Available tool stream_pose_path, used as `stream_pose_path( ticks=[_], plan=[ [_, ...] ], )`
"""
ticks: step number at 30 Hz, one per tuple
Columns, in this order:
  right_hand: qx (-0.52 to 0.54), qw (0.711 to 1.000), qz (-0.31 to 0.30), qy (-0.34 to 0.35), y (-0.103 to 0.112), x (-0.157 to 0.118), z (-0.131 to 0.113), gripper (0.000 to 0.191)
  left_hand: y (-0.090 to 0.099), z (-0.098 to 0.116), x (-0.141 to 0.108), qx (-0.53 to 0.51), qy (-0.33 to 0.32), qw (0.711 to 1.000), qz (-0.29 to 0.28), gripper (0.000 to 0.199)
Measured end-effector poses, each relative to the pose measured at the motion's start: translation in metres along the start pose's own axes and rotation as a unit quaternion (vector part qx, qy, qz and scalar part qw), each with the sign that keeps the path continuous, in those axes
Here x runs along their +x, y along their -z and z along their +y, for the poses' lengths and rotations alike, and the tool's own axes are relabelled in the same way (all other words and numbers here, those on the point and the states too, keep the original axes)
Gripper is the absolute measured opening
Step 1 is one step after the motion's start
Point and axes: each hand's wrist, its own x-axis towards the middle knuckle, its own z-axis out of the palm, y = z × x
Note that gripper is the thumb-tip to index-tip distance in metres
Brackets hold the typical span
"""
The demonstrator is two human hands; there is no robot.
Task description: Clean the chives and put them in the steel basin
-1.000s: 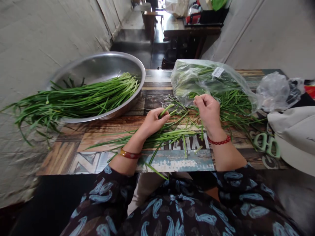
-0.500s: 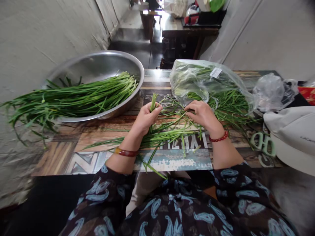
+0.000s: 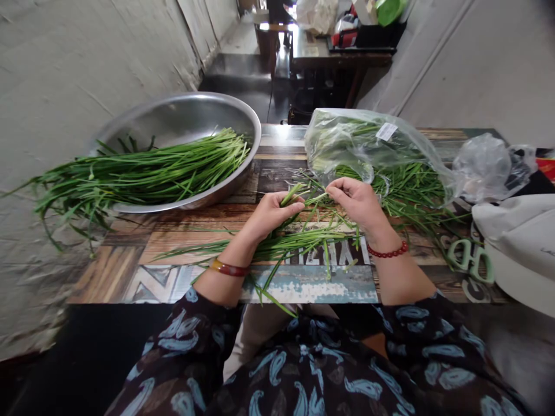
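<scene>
Holding a small bunch of green stalks (image 3: pixel 292 194) in the left hand (image 3: pixel 276 215), to the right of the steel bowl (image 3: pixel 182 115) and nearer the body than its rim. Gripping that bunch between thumb and curled fingers, pale ends aimed away from the bowl. Pinching a thin pale stem (image 3: pixel 318 199) between thumb and forefinger of the right hand (image 3: pixel 358 203), farther right of the bowl; too small a contact to tell how firmly. Wearing an amber-coloured bangle (image 3: pixel 229 268) on the left wrist and a red bead bracelet (image 3: pixel 392 251) on the right, both nearer the body than the bowl.

On the worktop (image 3: pixel 99 277), to the right of the bowl and partly behind the left forearm, a loose pile of stalks (image 3: pixel 303 240), thin leaves toward the bowl's side, paler ends away from it. In the bowl, a thick heap of long stalks (image 3: pixel 169 172), lighter ends near its right rim, dark leafy ends spilling over its left.

Well to the right of the bowl, a clear plastic bag (image 3: pixel 416 140) with a white label (image 3: pixel 386 131), plus more greens inside and poking out. Farthest right of the bowl, a crumpled clear bag (image 3: pixel 483 164), pale green scissor handles (image 3: pixel 470 258) and a light cap (image 3: pixel 526 242).
</scene>
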Motion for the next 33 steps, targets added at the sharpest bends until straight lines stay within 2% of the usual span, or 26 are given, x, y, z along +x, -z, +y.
stream_pose_path(
  ticks=[4, 7, 10, 13, 15, 17, 18, 21, 24, 27, 30, 33],
  plan=[
    [0.029, 0.999, 0.020, 0.012, -0.012, -0.003, 0.000, 0.022, 0.000, -0.001, 0.000, 0.040, -0.010, 0.999, -0.030, 0.029],
    [0.097, 0.992, 0.082, 0.005, -0.016, -0.001, 0.004, 0.025, -0.001, 0.000, 0.000, 0.044, -0.011, 0.998, -0.039, 0.031],
    [0.139, 0.977, 0.162, -0.011, -0.010, 0.004, 0.010, 0.030, 0.000, 0.000, 0.000, 0.035, -0.006, 0.999, -0.023, 0.030],
    [0.092, 0.977, 0.191, 0.001, 0.002, 0.008, 0.015, 0.036, 0.001, -0.001, 0.000, 0.029, -0.003, 1.000, -0.006, 0.031],
    [0.044, 0.984, 0.170, 0.011, 0.006, 0.009, 0.016, 0.037, 0.002, -0.001, 0.000, 0.028, -0.002, 1.000, -0.004, 0.032],
    [0.044, 0.991, 0.127, 0.001, 0.004, 0.009, 0.015, 0.027, 0.002, -0.001, 0.000, 0.028, -0.001, 1.000, -0.004, 0.032],
    [0.065, 0.993, 0.098, -0.012, 0.000, 0.008, 0.013, 0.023, 0.001, 0.000, 0.000, 0.028, -0.002, 1.000, -0.004, 0.031],
    [0.148, 0.987, 0.013, -0.059, -0.014, 0.003, 0.007, 0.031, 0.000, 0.001, 0.000, 0.031, -0.010, 0.999, -0.011, 0.030],
    [0.195, 0.977, -0.010, -0.083, -0.022, 0.000, 0.004, 0.027, -0.001, 0.001, 0.000, 0.038, -0.012, 0.999, -0.029, 0.030],
    [0.228, 0.968, 0.056, -0.091, -0.016, 0.003, 0.005, 0.026, 0.000, 0.001, 0.000, 0.035, 0.004, 0.999, -0.009, 0.030],
    [0.256, 0.952, 0.141, -0.092, -0.002, 0.009, 0.009, 0.023, 0.003, 0.000, 0.002, 0.012, 0.012, 0.998, 0.055, 0.029],
    [0.268, 0.945, 0.166, -0.084, 0.009, 0.013, 0.011, 0.021, 0.006, -0.002, 0.005, -0.004, -0.001, 0.993, 0.116, 0.031]
  ],
)
